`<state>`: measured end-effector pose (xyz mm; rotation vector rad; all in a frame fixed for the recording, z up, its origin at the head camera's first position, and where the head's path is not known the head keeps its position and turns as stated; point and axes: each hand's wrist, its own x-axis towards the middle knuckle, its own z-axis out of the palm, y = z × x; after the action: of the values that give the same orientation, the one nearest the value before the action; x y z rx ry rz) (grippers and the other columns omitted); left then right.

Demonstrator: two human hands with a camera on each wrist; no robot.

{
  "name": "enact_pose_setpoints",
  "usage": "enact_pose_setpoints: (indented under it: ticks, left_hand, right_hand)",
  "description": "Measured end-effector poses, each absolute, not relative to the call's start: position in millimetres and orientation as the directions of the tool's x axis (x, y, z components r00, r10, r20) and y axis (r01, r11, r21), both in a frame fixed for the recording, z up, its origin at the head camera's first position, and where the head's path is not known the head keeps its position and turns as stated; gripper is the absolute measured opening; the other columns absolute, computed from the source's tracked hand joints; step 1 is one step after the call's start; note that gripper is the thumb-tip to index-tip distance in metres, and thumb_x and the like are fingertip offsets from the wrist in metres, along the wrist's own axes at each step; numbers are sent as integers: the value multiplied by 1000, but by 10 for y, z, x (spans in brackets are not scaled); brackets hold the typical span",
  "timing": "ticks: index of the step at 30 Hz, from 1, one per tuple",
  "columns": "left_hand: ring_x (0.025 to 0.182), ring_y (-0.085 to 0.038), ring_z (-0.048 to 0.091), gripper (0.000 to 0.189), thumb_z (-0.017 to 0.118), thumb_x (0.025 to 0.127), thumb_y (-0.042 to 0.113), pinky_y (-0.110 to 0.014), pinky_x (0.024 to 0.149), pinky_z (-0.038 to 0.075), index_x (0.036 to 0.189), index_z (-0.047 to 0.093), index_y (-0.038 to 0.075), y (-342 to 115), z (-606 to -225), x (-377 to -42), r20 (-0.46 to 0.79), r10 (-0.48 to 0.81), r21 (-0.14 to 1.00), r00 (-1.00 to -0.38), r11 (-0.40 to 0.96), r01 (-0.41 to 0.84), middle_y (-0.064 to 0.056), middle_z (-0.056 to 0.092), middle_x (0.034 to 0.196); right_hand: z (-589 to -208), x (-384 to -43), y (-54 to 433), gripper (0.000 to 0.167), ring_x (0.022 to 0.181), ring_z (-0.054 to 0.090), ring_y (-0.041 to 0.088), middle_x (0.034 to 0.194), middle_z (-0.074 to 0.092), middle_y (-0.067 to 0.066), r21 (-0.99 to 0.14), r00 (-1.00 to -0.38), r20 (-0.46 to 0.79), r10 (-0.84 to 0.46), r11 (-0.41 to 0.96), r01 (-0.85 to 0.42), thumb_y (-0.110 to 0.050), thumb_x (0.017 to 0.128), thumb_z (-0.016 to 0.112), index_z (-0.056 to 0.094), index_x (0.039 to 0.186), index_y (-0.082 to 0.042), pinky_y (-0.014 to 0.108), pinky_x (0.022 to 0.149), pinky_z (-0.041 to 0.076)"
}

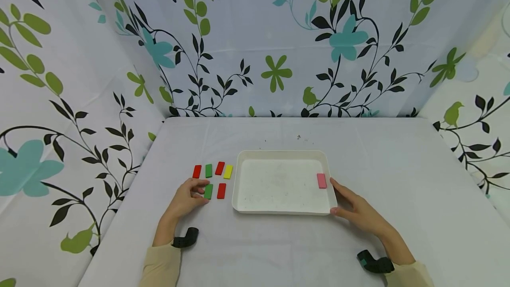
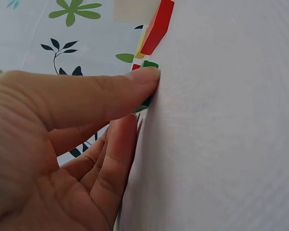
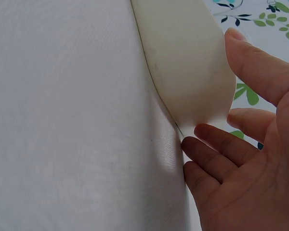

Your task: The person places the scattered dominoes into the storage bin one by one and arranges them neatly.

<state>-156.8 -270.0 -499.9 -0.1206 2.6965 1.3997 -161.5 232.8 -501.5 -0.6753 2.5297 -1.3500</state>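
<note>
The left hand (image 1: 184,199) has its grip closed on a green rectangular block (image 1: 209,191), pinching it between thumb and fingers; the left wrist view shows the thumb covering much of it. This block is low on the white cloth-covered desk (image 1: 287,251); whether it touches the surface I cannot tell. The grip of the right hand (image 1: 360,212) is loosely spread, its fingertips against the outer right side of an off-white, shallow rectangular tray (image 1: 275,185).

Just right of the pinched block, and apart from it, lies a red rectangular block (image 1: 221,191). Beyond these 2 is a row of 4 more, from left to right: a second red block (image 1: 197,172), a second green block (image 1: 209,170), a third red block (image 1: 220,168) and a yellow rectangular block (image 1: 228,172), which is tilted and near the left wall of the tray. Inside the tray, a pink rectangular block (image 1: 321,180) lies at the right end, near the right hand; small dark specks dot the floor of the tray.

Each wrist wears a black device, 1 at the left (image 1: 186,238) and 1 at the right (image 1: 376,262), beside beige sleeves (image 1: 160,265). More specks (image 1: 299,137) lie on the desk past the tray. Around it hang white curtains (image 1: 247,25) printed with green, black and turquoise leaves, flowers and birds.
</note>
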Motion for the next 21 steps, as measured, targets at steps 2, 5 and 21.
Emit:
enact_pose_setpoints:
  ticks: [2,5,21]
  left_hand:
    - [91,-21,56,50,75,79,0,-23,77,49,127,62,5,-2702,-4998,-1568,-120,-22,809,-993,577,-111,-10,56,109]
    - [90,-19,56,49,76,79,0,-22,76,49,126,62,5,-2708,-4996,-1566,-116,-16,809,-993,579,-104,-10,56,108]
    - [90,-19,57,49,77,80,8,-27,77,49,127,61,5,-2705,-4938,-1545,-136,-42,831,-990,539,-137,-13,60,107]
  right_hand:
    - [-5018,-1611,2331,80,137,24,-9,159,26,18,-823,-877,43,-478,480,-302,-29,91,69,24,156,-17,0,99,20]
    - [-5026,-1608,2333,81,138,23,-8,159,26,18,-822,-878,45,-477,482,-305,-30,90,69,24,156,-18,0,99,19]
    - [-5048,-1632,2354,81,133,21,-18,159,26,18,-827,-867,76,-492,455,-330,-29,90,69,24,156,-15,0,101,19]
